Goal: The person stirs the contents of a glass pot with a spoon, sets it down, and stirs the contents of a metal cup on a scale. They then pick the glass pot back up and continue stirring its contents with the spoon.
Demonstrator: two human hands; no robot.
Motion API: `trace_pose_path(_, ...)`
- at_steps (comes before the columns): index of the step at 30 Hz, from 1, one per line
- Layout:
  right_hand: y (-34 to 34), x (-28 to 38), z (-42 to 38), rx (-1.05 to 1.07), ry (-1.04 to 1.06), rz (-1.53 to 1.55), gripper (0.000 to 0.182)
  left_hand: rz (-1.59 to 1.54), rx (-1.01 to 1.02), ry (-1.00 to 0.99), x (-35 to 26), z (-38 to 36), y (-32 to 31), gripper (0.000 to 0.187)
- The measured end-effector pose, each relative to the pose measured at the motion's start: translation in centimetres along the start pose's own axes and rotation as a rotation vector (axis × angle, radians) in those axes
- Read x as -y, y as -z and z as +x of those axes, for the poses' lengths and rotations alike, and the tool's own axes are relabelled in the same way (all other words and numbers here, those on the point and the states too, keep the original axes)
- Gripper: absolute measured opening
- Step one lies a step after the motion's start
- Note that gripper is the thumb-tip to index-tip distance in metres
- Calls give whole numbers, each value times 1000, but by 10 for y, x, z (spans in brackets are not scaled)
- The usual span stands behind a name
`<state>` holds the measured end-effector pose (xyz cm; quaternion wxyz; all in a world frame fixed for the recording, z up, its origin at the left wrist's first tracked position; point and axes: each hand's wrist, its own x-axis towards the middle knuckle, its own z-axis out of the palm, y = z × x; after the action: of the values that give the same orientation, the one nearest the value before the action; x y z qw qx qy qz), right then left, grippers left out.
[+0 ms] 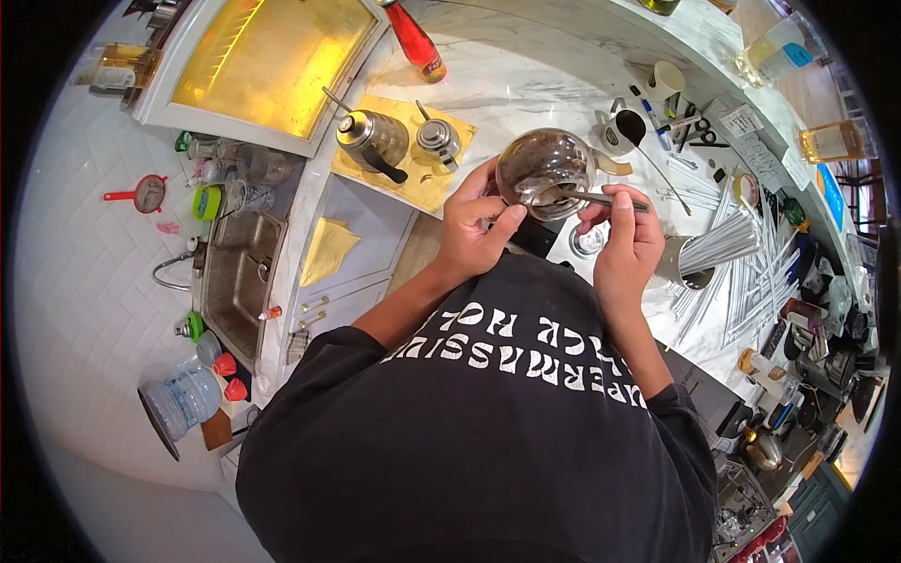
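My left hand (pixel 476 225) is wrapped round the left side of a round clear glass jar (pixel 547 155), tilted, with something dark inside. Between the fingers of my right hand (pixel 627 235) is the handle of a metal spoon (pixel 605 199). Its head lies at the lower part of the jar, where reflections blur the detail. Beyond the jar stands a white cup (pixel 616 137) with a dark round strainer (pixel 630 127) over it, the long handle pointing down right. A small clear glass (pixel 588 239) sits on the counter below the jar.
A steel kettle (pixel 374 139) and a small lidded pot (pixel 437 139) stand on a yellow cloth (pixel 383 105). Farther back is a red bottle (pixel 416 45). White straws fill a metal container (pixel 693 263) and lie scattered on the right. A sink (pixel 235 291) is at left.
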<state>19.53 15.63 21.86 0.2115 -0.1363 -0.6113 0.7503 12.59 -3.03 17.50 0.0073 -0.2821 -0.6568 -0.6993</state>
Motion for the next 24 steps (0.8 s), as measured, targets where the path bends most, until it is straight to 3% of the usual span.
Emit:
trace_pose_path(17,26,-4,10,-173,120,-9,25,33,-211,199,14,-3,3,30)
trace_pose_path(24,39,-39,13,-117,227,-350,20,-24,-252,221,11,1,1,28)
